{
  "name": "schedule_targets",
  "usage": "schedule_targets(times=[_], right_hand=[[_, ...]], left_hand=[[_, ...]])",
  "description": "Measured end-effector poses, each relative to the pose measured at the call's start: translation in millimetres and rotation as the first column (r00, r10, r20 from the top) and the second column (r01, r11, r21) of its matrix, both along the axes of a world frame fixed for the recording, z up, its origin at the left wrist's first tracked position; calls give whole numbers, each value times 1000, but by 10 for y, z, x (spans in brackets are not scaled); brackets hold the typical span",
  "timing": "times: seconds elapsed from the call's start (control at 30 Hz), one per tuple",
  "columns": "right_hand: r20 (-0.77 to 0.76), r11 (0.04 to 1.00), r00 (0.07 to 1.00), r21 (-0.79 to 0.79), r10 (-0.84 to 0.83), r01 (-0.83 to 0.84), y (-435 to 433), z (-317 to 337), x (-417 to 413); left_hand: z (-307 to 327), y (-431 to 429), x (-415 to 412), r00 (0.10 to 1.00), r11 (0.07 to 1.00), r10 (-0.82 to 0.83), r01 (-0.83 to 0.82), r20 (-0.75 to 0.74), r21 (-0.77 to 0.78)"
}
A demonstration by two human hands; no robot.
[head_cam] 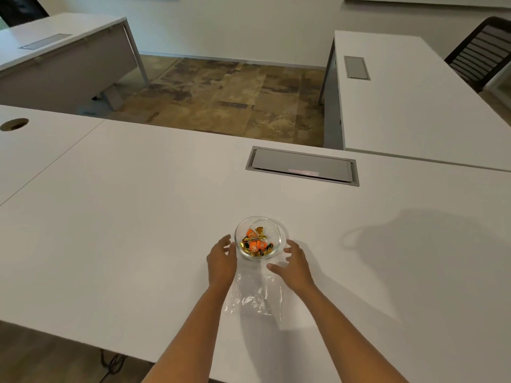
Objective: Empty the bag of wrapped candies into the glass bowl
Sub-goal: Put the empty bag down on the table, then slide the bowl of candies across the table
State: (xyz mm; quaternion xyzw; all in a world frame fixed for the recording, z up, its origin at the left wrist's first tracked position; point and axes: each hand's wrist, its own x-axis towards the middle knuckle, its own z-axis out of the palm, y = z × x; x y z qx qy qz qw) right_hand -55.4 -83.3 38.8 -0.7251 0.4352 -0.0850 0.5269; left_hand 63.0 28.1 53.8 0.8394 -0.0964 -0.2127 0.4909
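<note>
A small glass bowl [272, 230] stands on the white table [138, 217] and holds several orange and gold wrapped candies [256, 242]. A clear plastic bag [255, 295] lies flat and looks empty just in front of the bowl, between my forearms. My left hand [221, 259] is beside the bowl's left wall, fingers spread, at or very near the glass. To the bowl's right is my right hand [293, 265], also with its fingers apart, hovering over the bag's far edge. Neither hand holds anything.
A grey cable hatch [302, 165] is set into the table behind the bowl. A round cable hole [13, 124] sits at the far left. Other white desks stand at left [55, 37] and right [414, 100], with a dark chair [481, 51] at far right.
</note>
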Motion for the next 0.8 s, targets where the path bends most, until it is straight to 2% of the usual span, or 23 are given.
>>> schedule_targets(times=[0.17, 0.3, 0.43, 0.57, 0.8], right_hand=[[-35, 991, 994, 95, 103, -99, -178, -28, 185], [41, 990, 992, 74, 118, -121, -192, -37, 252], [135, 991, 986, 71, 103, -113, -177, -52, 266], [166, 987, 984, 134, 62, -84, -192, -97, 207], [198, 984, 980, 174, 11, -46, -513, 65, 56]], left_hand=[[44, -222, 141, 992, 999, -41, 42, -123, 9], [-15, -293, 180, 984, 998, -57, 55, -171, -15], [-60, -331, 204, 984, 1000, 8, -9, -178, -5], [-33, -393, 200, 990, 999, 39, -38, -139, 14], [233, -685, 121, 996, 998, -22, 17, -82, -53]])
